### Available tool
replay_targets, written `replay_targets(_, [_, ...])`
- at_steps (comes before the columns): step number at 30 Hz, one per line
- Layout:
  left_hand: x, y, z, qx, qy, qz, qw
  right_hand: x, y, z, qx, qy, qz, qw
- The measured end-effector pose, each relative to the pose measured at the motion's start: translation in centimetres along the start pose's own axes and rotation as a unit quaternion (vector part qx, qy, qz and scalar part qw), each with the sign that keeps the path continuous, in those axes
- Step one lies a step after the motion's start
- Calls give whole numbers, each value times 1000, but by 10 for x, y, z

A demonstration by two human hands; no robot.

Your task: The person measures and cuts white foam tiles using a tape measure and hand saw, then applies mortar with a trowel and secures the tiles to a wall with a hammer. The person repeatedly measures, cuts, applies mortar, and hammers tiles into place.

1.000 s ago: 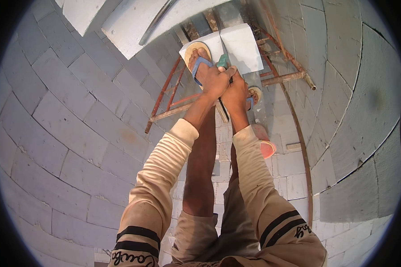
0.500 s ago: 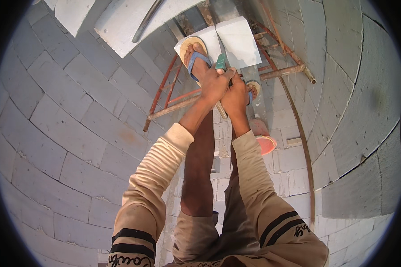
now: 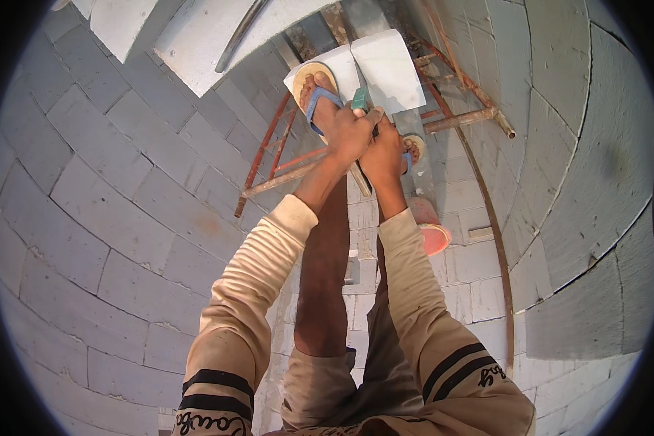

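Note:
A white lightweight block (image 3: 391, 69) lies ahead of me, with a narrow cut running through it from far to near. In that cut sits the thin blade of a handsaw, whose green handle part (image 3: 360, 99) shows at the block's near edge. My left hand (image 3: 350, 136) is closed round the saw's handle. Close against it, my right hand (image 3: 382, 151) is closed on the handle too; the fingers partly hide the grip. My foot in a blue-strapped flip-flop (image 3: 320, 98) presses on the block's left part, just beside the cut.
Red, rusty metal frames (image 3: 461, 118) stand around the block. A pinkish bucket (image 3: 434, 236) is below right. Larger white blocks (image 3: 196, 51) with a dark bar (image 3: 238, 36) lie at the far left. Grey block walls (image 3: 109, 196) rise on both sides.
Both hands have shifted very slightly toward me with the saw. The block and my foot stay in place.

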State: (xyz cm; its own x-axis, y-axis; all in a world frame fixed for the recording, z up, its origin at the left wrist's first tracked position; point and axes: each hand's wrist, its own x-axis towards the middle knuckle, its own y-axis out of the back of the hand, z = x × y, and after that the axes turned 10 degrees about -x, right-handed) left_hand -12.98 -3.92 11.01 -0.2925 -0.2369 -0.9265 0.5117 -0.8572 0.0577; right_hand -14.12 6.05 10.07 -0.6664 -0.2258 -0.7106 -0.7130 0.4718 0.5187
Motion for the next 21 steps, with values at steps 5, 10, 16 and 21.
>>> replay_targets(5, [-1, -11, -4, -35, 25, 35, 998, -8, 6, 4, 33, -35, -36, 998])
replay_targets(10, [-171, -11, -22, -16, -23, -57, 998, -167, 62, 6, 46, 18, 21, 999])
replay_targets(16, [27, -8, -13, 98, -142, 112, 979, 32, -14, 1, 44, 13, 8, 999])
replay_targets(21, [-37, -10, -23, 19, -16, -4, 1000, -53, 18, 5, 79, -14, 11, 997])
